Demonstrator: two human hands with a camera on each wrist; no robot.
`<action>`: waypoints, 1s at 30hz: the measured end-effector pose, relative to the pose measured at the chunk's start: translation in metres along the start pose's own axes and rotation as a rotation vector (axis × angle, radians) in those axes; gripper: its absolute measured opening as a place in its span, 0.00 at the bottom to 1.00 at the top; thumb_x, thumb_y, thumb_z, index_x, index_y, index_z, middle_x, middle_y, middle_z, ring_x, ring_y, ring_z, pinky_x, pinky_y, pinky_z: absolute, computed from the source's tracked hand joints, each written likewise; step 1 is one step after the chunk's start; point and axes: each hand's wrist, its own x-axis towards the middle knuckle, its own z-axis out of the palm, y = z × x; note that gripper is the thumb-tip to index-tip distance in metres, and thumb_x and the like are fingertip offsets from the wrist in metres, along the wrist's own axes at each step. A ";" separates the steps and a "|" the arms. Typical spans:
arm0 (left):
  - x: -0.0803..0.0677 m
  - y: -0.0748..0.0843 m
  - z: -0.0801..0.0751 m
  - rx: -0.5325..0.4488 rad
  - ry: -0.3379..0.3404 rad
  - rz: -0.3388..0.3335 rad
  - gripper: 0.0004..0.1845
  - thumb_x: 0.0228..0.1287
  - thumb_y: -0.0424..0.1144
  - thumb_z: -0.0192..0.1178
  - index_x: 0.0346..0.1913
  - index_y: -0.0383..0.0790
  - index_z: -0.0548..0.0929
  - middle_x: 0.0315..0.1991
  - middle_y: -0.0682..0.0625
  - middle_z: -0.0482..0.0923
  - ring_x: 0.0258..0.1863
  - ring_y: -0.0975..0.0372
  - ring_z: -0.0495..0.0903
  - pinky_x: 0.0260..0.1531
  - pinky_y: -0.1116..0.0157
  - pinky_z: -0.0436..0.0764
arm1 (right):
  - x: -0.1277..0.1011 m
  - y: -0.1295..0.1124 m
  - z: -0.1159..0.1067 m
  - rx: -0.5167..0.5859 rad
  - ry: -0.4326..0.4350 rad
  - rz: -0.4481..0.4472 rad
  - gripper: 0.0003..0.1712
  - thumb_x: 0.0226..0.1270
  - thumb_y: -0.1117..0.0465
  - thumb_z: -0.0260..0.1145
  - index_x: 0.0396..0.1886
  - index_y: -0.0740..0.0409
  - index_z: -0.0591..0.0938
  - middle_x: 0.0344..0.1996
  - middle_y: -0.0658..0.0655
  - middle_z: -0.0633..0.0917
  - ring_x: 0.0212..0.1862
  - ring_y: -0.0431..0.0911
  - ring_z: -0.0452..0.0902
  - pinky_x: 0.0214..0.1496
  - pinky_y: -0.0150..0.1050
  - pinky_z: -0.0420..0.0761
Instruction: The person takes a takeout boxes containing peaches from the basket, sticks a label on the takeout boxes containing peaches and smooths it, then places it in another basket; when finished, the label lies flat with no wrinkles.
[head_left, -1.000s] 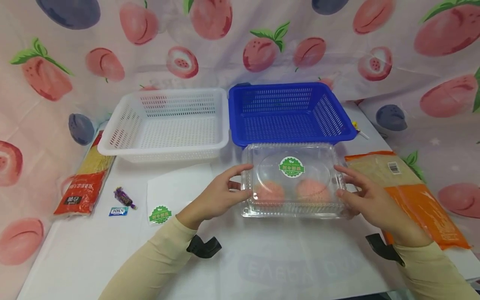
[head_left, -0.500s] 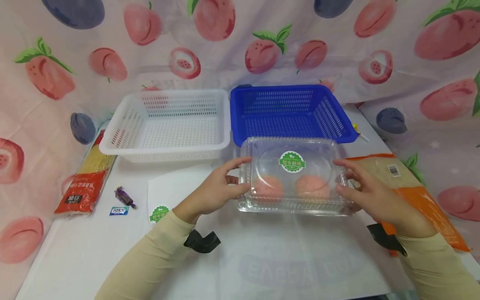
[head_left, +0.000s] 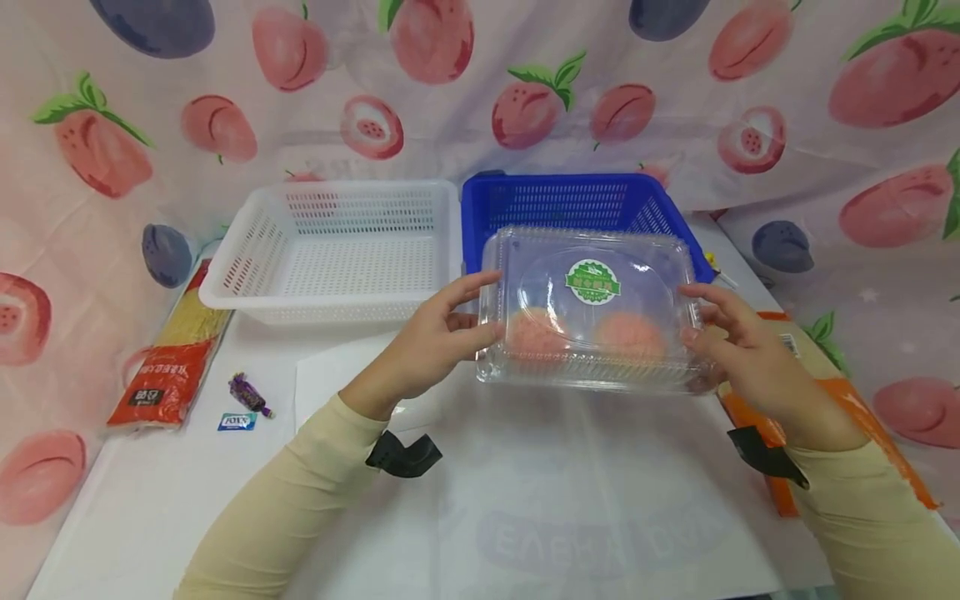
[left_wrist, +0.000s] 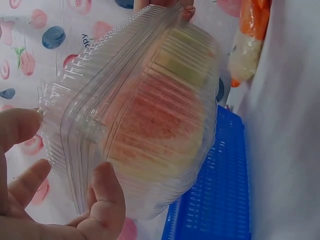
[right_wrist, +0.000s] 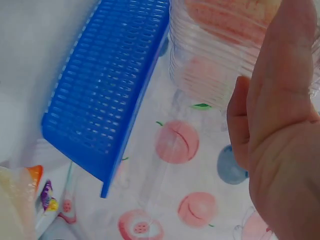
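Both hands hold a clear plastic clamshell box (head_left: 592,333) by its short ends, raised above the table and slightly tilted. A round green and white sticker (head_left: 592,282) is on its lid, and two round pink-orange fruits, maybe peaches, show through the plastic. My left hand (head_left: 423,350) grips the left end; in the left wrist view its thumb and fingers clasp the box's rim from both sides. The right hand (head_left: 765,362) grips the other end, some of its fingers hidden behind the box. Just beyond the box is a blue basket (head_left: 555,196), its front part behind the plastic.
A white basket (head_left: 352,287) stands left of the blue one. At the left lie a red and yellow bag (head_left: 161,375), a purple wrapped candy (head_left: 249,395) and a small blue packet (head_left: 237,422). An orange bag (head_left: 847,408) lies under the right forearm. A lollipop (head_left: 712,262) is beside the blue basket.
Both hands have lifted the clamshell box up and away from me, so it now overlaps the front of the blue basket in the head view. The baskets and bags have stayed put.
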 end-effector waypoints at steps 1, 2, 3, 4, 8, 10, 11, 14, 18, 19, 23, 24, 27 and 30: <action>0.001 0.002 0.000 -0.003 0.006 0.004 0.34 0.67 0.33 0.63 0.75 0.47 0.66 0.73 0.42 0.59 0.53 0.50 0.78 0.43 0.55 0.84 | 0.001 -0.001 -0.001 0.008 0.010 -0.021 0.29 0.80 0.59 0.53 0.77 0.43 0.60 0.62 0.68 0.66 0.44 0.53 0.77 0.29 0.44 0.86; 0.003 0.003 0.000 -0.010 0.010 0.008 0.34 0.67 0.33 0.63 0.75 0.46 0.66 0.73 0.41 0.60 0.54 0.50 0.78 0.43 0.55 0.84 | 0.002 -0.002 -0.002 0.019 0.018 -0.039 0.29 0.80 0.60 0.54 0.76 0.42 0.61 0.60 0.66 0.67 0.43 0.50 0.78 0.29 0.45 0.86; 0.004 0.004 0.000 -0.013 0.013 0.009 0.34 0.68 0.33 0.63 0.75 0.46 0.66 0.72 0.41 0.60 0.55 0.50 0.78 0.44 0.55 0.84 | 0.004 -0.003 -0.003 0.022 0.026 -0.054 0.29 0.80 0.61 0.54 0.76 0.41 0.62 0.59 0.64 0.67 0.41 0.47 0.79 0.29 0.45 0.86; 0.006 0.005 0.000 -0.013 0.016 0.012 0.34 0.68 0.33 0.63 0.75 0.46 0.66 0.72 0.41 0.61 0.55 0.50 0.78 0.45 0.54 0.84 | 0.005 -0.005 -0.005 0.025 0.032 -0.068 0.29 0.80 0.62 0.54 0.75 0.41 0.62 0.58 0.63 0.68 0.40 0.45 0.79 0.28 0.44 0.86; 0.014 0.009 -0.001 -0.004 0.038 0.016 0.33 0.69 0.34 0.63 0.75 0.47 0.66 0.71 0.41 0.62 0.58 0.50 0.77 0.47 0.54 0.83 | 0.013 -0.009 -0.010 0.023 0.050 -0.108 0.29 0.79 0.64 0.54 0.75 0.43 0.63 0.52 0.60 0.68 0.38 0.43 0.80 0.28 0.43 0.86; 0.019 0.010 -0.001 0.007 0.053 0.014 0.33 0.69 0.36 0.63 0.75 0.48 0.66 0.72 0.42 0.63 0.60 0.51 0.76 0.48 0.54 0.83 | 0.018 -0.011 -0.013 0.021 0.060 -0.122 0.29 0.79 0.64 0.54 0.75 0.44 0.64 0.50 0.59 0.68 0.36 0.42 0.80 0.28 0.41 0.86; 0.021 0.010 -0.002 0.016 0.060 0.013 0.33 0.69 0.36 0.63 0.75 0.48 0.66 0.72 0.42 0.63 0.61 0.51 0.76 0.48 0.54 0.83 | 0.021 -0.011 -0.014 0.037 0.064 -0.130 0.29 0.79 0.65 0.54 0.74 0.45 0.65 0.50 0.60 0.68 0.36 0.42 0.80 0.27 0.41 0.86; 0.029 0.012 -0.003 0.049 0.073 0.014 0.32 0.69 0.37 0.64 0.74 0.49 0.68 0.72 0.43 0.63 0.61 0.51 0.75 0.49 0.54 0.83 | 0.029 -0.014 -0.019 0.025 0.088 -0.143 0.28 0.78 0.66 0.55 0.74 0.47 0.66 0.49 0.60 0.68 0.35 0.41 0.80 0.26 0.40 0.85; 0.043 0.014 -0.005 0.090 0.093 0.010 0.30 0.69 0.38 0.64 0.72 0.50 0.70 0.72 0.45 0.64 0.61 0.50 0.75 0.49 0.56 0.83 | 0.042 -0.016 -0.026 -0.039 0.123 -0.110 0.29 0.78 0.63 0.56 0.75 0.49 0.64 0.50 0.58 0.68 0.33 0.41 0.79 0.27 0.38 0.85; 0.047 0.015 -0.005 0.092 0.099 0.005 0.30 0.68 0.38 0.65 0.72 0.51 0.71 0.72 0.45 0.64 0.61 0.51 0.74 0.49 0.56 0.83 | 0.045 -0.017 -0.028 -0.053 0.129 -0.092 0.29 0.78 0.61 0.57 0.75 0.49 0.64 0.51 0.58 0.68 0.33 0.41 0.78 0.27 0.38 0.85; 0.063 0.016 -0.006 0.076 0.108 -0.012 0.30 0.68 0.37 0.65 0.71 0.52 0.73 0.72 0.47 0.64 0.61 0.52 0.74 0.49 0.57 0.82 | 0.056 -0.017 -0.036 -0.079 0.130 -0.041 0.30 0.79 0.56 0.57 0.77 0.48 0.62 0.56 0.58 0.67 0.35 0.40 0.77 0.28 0.38 0.85; 0.067 0.016 -0.007 0.066 0.108 -0.013 0.30 0.68 0.36 0.65 0.71 0.52 0.73 0.72 0.47 0.64 0.61 0.52 0.74 0.49 0.58 0.82 | 0.059 -0.016 -0.037 -0.082 0.129 -0.038 0.31 0.79 0.55 0.56 0.77 0.48 0.62 0.56 0.59 0.66 0.35 0.40 0.78 0.28 0.38 0.85; 0.078 0.016 -0.008 0.035 0.106 -0.010 0.29 0.68 0.35 0.65 0.71 0.52 0.73 0.72 0.47 0.64 0.60 0.54 0.75 0.49 0.58 0.82 | 0.068 -0.015 -0.040 -0.074 0.127 -0.029 0.32 0.79 0.53 0.56 0.78 0.47 0.61 0.60 0.63 0.65 0.34 0.40 0.79 0.29 0.38 0.85; 0.089 0.016 -0.009 0.020 0.113 -0.013 0.29 0.68 0.36 0.65 0.71 0.52 0.73 0.71 0.47 0.65 0.59 0.55 0.76 0.50 0.58 0.82 | 0.077 -0.012 -0.042 -0.053 0.136 -0.025 0.32 0.79 0.53 0.56 0.78 0.47 0.61 0.62 0.66 0.63 0.31 0.41 0.80 0.28 0.38 0.85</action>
